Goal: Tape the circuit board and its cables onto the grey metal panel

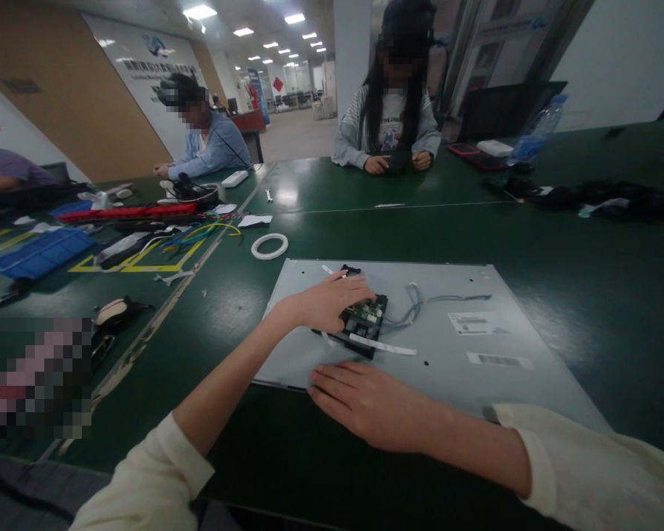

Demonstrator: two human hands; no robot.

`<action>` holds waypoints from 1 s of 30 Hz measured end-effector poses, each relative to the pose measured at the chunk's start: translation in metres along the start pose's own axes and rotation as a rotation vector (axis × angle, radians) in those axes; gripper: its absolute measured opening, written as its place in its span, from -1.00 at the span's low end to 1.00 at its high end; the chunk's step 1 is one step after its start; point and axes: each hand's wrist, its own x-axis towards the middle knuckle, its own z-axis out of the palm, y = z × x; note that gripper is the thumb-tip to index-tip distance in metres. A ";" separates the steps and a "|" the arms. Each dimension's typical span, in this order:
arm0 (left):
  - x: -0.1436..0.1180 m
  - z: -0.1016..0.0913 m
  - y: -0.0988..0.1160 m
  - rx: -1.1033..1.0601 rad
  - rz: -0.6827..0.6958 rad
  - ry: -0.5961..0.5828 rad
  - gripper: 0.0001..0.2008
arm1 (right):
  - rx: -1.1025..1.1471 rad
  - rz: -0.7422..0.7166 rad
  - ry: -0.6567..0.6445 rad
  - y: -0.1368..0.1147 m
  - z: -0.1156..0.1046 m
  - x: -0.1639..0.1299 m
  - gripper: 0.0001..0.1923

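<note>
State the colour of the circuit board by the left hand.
The circuit board is green, partly covered; it shows in the head view.

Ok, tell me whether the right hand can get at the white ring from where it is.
Probably not directly: the left forearm lies across the straight line between the right hand and the white ring. Reaching over that forearm might work.

Blue bin (43, 252) has a red strip (138, 212) behind it, wires (197, 234) to its right, bottle (540, 131) way farther right.
</note>
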 end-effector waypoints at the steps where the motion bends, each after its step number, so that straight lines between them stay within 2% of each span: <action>1: 0.000 0.001 0.000 0.011 0.001 0.014 -0.35 | 0.002 0.001 -0.001 0.000 0.000 0.000 -0.64; 7: -0.001 0.000 -0.004 0.016 -0.004 -0.037 -0.24 | 0.025 0.013 0.004 -0.001 0.001 0.001 -0.64; 10: -0.001 -0.003 -0.001 0.031 -0.043 -0.045 -0.26 | 0.031 0.015 0.004 -0.001 0.002 0.001 -0.64; 18: 0.007 0.004 0.015 0.117 -0.059 0.096 -0.61 | 0.022 0.017 -0.030 -0.001 0.001 -0.001 -0.62; 26: 0.011 0.006 0.015 0.169 -0.069 0.114 -0.61 | 0.039 0.018 -0.002 -0.001 0.001 0.001 -0.63; 30: 0.016 0.011 0.020 0.167 -0.141 0.153 -0.55 | 0.042 0.027 -0.005 -0.001 0.002 0.001 -0.63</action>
